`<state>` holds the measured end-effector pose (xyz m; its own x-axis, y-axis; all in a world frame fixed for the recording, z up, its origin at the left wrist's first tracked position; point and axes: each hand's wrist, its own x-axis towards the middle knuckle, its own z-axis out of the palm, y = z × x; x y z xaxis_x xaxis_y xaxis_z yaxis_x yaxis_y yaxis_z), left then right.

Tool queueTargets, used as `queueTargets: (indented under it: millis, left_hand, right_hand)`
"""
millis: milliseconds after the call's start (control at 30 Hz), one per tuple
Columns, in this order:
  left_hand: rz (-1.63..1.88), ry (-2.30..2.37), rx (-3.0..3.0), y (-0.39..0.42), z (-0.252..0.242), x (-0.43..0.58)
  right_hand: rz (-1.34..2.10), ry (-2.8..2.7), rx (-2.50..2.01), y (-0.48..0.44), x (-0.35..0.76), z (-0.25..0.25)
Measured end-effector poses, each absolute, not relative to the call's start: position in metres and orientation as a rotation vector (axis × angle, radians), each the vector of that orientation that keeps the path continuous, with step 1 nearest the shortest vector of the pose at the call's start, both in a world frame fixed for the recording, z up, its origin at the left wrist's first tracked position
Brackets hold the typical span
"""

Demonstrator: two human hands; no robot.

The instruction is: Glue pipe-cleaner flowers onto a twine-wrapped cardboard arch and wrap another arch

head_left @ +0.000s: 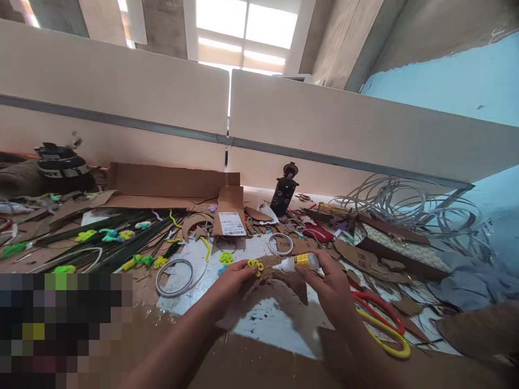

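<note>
Left hand [235, 276] pinching yellow loop flower [255, 267]; right hand [333, 278] gripping bottle [299, 262], nozzle [277, 267] toward flower.

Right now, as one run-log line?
left hand: holds yellow flower | right hand: holds white-and-yellow bottle, nozzle toward flower | beyond: black bottle standing, lid open

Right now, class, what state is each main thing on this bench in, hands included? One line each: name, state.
Left hand: pinching the yellow flower
Yellow flower: held up off the bench
Right hand: gripping the nozzle bottle
Nozzle bottle: tipped sideways, nozzle toward the flower
Black bottle: upright, lid open
Labelled cardboard: creased, label showing
Pale tubing: loosely coiled
</note>
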<state>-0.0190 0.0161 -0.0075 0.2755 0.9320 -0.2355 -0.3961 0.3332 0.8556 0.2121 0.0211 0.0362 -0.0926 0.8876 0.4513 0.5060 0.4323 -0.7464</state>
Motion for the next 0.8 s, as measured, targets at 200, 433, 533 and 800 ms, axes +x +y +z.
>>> queueTargets:
  millis: [200,433,533,800]
  left_hand:
    - [1.017,0.876,0.75,0.0152,-0.0061,-0.0161]
    - [1.001,0.866,0.758,0.0134,-0.0083,-0.0165]
    - [0.992,0.87,0.761,0.0125,-0.0081,-0.0163]
    - [0.987,0.867,0.742,0.0117,-0.0047,-0.0136]
  right_hand:
    - [0.509,-1.758,-1.227,0.0189,0.2095,0.033]
    - [0.457,-1.779,-1.255,0.0175,0.2089,0.0347]
    - [0.452,-1.803,-1.259,0.0168,0.2087,0.0347]
    - [0.449,-1.803,-1.232,0.0195,0.2117,0.0306]
